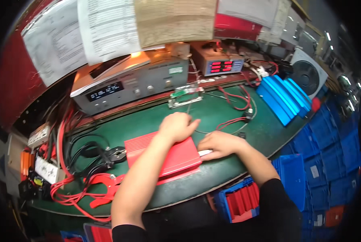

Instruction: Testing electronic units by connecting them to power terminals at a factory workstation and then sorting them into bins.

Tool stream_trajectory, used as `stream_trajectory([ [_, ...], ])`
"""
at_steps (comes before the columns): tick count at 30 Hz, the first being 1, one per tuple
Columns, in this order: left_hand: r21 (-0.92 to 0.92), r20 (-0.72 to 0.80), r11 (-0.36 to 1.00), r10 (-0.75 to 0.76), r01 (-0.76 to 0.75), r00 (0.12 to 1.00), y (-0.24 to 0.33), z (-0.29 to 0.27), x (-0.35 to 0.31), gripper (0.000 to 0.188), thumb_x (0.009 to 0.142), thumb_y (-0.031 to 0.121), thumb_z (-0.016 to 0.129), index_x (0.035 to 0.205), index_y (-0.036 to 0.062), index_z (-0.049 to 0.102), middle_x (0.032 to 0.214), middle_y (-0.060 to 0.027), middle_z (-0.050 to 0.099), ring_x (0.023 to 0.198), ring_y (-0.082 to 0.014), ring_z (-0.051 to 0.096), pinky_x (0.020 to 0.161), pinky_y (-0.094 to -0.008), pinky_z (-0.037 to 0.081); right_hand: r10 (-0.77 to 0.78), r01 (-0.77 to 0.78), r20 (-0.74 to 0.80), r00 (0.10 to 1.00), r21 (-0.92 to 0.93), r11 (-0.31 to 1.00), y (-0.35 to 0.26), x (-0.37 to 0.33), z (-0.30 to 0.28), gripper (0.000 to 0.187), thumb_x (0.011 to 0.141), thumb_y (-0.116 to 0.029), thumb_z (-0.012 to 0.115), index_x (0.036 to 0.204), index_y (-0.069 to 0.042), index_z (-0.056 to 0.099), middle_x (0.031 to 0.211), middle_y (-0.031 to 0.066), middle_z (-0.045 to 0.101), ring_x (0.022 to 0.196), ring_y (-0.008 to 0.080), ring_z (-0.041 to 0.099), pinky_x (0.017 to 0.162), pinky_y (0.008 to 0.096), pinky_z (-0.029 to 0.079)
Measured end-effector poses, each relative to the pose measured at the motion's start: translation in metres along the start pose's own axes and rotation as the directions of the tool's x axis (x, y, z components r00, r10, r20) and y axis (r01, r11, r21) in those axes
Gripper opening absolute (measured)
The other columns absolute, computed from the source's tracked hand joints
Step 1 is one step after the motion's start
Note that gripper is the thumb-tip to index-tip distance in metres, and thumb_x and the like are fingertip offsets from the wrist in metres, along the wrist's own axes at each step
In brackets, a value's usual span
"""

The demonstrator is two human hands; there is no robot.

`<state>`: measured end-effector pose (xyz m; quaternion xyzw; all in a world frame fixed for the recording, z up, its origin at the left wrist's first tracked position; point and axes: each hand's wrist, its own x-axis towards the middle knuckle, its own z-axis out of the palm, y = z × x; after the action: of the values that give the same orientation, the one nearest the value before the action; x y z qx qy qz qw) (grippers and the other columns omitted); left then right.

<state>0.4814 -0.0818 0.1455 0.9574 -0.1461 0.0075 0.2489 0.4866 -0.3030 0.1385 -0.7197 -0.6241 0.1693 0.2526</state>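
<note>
A red ribbed metal box point(179, 158) lies on the green bench in front of me. My left hand point(177, 127) is closed over its far edge, thumb out to the right; the other fingertips are hidden. At the box's right end, my right hand point(217, 144) pinches a white plug-like piece point(205, 153) against the end face. Whether it is inserted I cannot tell. A black clamp point(116, 154) with bare metal jaws touches or nearly touches the box's left end. A red clamp point(107, 188) on red cable lies nearer me, partly behind my left forearm.
A grey power supply point(128, 86) and a small meter with red digits point(224, 66) stand at the back. Blue metal housings point(279, 99) sit at the right, beside a fan point(308, 74). Blue bins point(325, 149) are stacked beyond the bench edge. Cables point(87, 149) tangle at left.
</note>
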Motion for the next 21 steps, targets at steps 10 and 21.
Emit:
stream_trajectory([
  [10, -0.120, -0.141, 0.992, -0.048, 0.031, 0.989, -0.001, 0.001, 0.002, 0.048, 0.096, 0.042, 0.062, 0.070, 0.0024, 0.070, 0.066, -0.0217, 0.064, 0.070, -0.0428, 0.066, 0.070, -0.0519, 0.052, 0.040, -0.040, 0.005, 0.999, -0.016, 0.999, 0.001, 0.001, 0.001, 0.026, 0.090, -0.028, 0.071, 0.090, -0.003, 0.063, 0.079, 0.0127, 0.063, 0.076, 0.0368, 0.063, 0.074, 0.0431, 0.050],
  [21, 0.300, -0.237, 0.946, 0.198, -0.122, 0.951, 0.026, -0.009, -0.090, 0.050, 0.096, 0.047, 0.058, 0.119, 0.0042, 0.069, 0.137, -0.0223, 0.061, 0.125, -0.0429, 0.059, 0.101, -0.0555, 0.049, 0.352, -0.455, -0.358, 0.865, -0.262, 0.851, 0.004, -0.008, -0.014, 0.036, 0.083, -0.038, 0.077, 0.091, -0.003, 0.068, 0.076, 0.0130, 0.067, 0.065, 0.0288, 0.066, 0.062, 0.0392, 0.050],
])
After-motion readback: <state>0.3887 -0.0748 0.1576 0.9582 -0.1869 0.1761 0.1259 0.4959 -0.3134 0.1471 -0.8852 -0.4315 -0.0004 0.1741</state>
